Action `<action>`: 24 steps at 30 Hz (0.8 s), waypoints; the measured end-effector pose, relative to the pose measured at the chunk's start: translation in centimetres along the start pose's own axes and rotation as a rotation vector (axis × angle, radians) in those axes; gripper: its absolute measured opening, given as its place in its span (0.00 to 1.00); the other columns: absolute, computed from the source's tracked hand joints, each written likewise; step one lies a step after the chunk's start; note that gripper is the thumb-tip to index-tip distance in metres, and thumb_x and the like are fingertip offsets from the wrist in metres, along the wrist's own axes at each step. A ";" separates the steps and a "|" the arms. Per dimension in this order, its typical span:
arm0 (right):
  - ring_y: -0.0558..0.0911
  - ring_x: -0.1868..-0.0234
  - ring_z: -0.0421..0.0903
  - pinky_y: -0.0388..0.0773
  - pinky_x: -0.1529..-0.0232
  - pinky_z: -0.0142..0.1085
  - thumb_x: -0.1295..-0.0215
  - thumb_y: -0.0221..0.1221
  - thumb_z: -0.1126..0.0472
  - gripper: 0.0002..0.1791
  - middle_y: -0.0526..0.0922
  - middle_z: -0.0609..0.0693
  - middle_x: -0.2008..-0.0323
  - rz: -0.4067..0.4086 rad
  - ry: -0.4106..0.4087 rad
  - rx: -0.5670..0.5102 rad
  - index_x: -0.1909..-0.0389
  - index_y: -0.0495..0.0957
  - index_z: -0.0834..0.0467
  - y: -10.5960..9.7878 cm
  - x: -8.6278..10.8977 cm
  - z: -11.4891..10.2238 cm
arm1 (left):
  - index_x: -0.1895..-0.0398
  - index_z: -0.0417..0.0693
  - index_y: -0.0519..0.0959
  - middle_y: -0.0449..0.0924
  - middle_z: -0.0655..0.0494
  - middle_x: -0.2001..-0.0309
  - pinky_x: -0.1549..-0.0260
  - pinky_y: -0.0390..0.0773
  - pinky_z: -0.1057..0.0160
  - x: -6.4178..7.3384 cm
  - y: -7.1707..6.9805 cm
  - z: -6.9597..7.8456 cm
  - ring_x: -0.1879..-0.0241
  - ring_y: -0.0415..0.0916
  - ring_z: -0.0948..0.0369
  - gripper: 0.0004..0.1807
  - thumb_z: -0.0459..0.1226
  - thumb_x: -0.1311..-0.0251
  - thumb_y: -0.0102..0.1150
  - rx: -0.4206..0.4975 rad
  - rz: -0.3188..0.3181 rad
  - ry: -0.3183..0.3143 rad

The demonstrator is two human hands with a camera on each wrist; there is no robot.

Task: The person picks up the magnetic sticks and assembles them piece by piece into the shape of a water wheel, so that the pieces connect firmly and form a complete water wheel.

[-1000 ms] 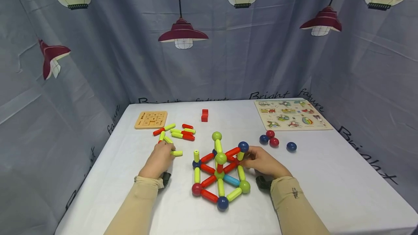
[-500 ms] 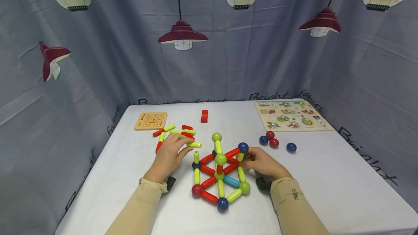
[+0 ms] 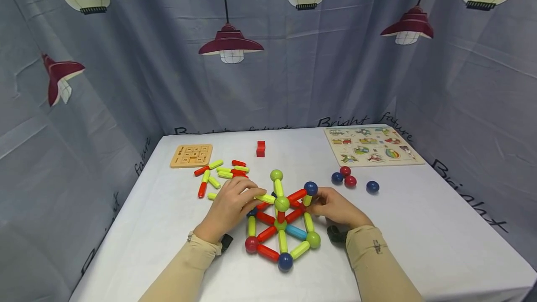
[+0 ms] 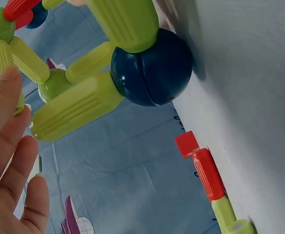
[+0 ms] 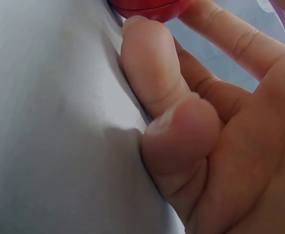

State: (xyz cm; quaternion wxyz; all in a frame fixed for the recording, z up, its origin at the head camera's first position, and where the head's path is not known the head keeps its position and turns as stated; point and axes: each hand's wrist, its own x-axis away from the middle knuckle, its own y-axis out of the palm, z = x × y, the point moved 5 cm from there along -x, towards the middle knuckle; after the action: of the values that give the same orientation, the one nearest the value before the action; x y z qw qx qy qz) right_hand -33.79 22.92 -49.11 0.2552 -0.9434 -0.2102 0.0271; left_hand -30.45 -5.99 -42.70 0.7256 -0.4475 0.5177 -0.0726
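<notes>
A frame of magnetic rods and balls stands in the middle of the table in the head view, with a wheel-like base. My left hand (image 3: 230,208) pinches a yellow-green rod (image 3: 265,198) between thumb and fingers. That rod's far end meets the raised green ball (image 3: 282,203) over the hub; in the left wrist view the rod (image 4: 1,61) also reaches the green ball (image 4: 0,25). Below, an upright rod (image 4: 74,107) rises from a blue ball (image 4: 152,67). My right hand (image 3: 339,209) holds the frame's right rear side, its fingers round a red ball (image 5: 150,9).
Loose red and yellow-green rods (image 3: 203,189) lie at the left rear. Red and blue balls (image 3: 350,181) sit to the right. Farther back are a wooden number board (image 3: 191,156), a red block (image 3: 261,148) and a picture puzzle board (image 3: 373,146).
My left hand has picked a yellow-green rod from the loose ones and carried it right to the raised green ball. The right hand has stayed at the frame.
</notes>
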 end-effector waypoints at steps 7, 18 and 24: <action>0.78 0.64 0.50 0.76 0.63 0.37 0.39 0.66 0.64 0.17 0.82 0.53 0.60 0.004 -0.002 -0.001 0.48 0.83 0.57 -0.1 0.0 -0.1 | 0.39 0.57 0.81 0.80 0.59 0.46 0.42 0.76 0.52 0.1 -0.2 -0.2 0.42 0.74 0.58 0.31 0.46 0.48 0.80 0.041 -0.032 -0.041; 0.77 0.70 0.49 0.74 0.68 0.37 0.42 0.58 0.69 0.14 0.84 0.54 0.67 -0.019 0.076 -0.031 0.55 0.84 0.60 -1.1 0.8 0.3 | 0.17 0.73 0.35 0.42 0.50 0.17 0.31 0.48 0.24 2.8 1.0 -3.4 0.20 0.40 0.44 0.90 0.72 0.89 0.83 0.256 -0.514 -0.565; 0.74 0.74 0.47 0.72 0.73 0.33 0.41 0.53 0.73 0.10 0.82 0.53 0.71 -0.024 0.122 -0.116 0.63 0.82 0.66 -1.2 1.1 0.5 | 0.39 0.56 0.79 0.83 0.61 0.48 0.42 0.76 0.49 2.8 1.2 -4.1 0.46 0.77 0.58 0.35 0.53 0.51 0.80 0.378 -0.577 -0.573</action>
State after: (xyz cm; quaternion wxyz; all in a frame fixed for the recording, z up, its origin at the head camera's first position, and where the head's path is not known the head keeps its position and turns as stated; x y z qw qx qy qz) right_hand -33.30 24.56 -48.86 0.2127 -0.9539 -0.2067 -0.0458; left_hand -32.96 -9.20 -45.75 0.8588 -0.4351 0.1277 -0.2383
